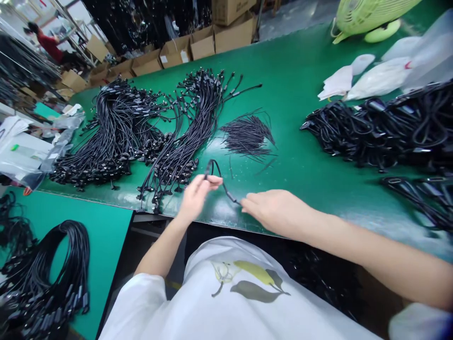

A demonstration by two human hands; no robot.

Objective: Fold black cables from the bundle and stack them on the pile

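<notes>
Near the front edge of the green table [300, 61], a thin black cable [226, 189] arches between my two hands. My left hand [198, 191] pinches it at the looped side, with the fingers closed. At the cable's other end, the fingertips of my right hand [267, 208] are pressed together on it. Just beyond my hands lies a loose pile of short black cable ties [247, 134]. A bundle of black cables [198, 113] with connectors at the ends stretches behind my left hand, and a larger cable heap [113, 123] is beside it.
Coiled black cables [382, 127] crowd the right side, below white plastic bags [378, 80] and a green fan [371, 19]. Cardboard boxes [177, 51] line the far edge. A looped cable bundle [71, 255] lies on the lower left table. A person in red [51, 45] sits far off.
</notes>
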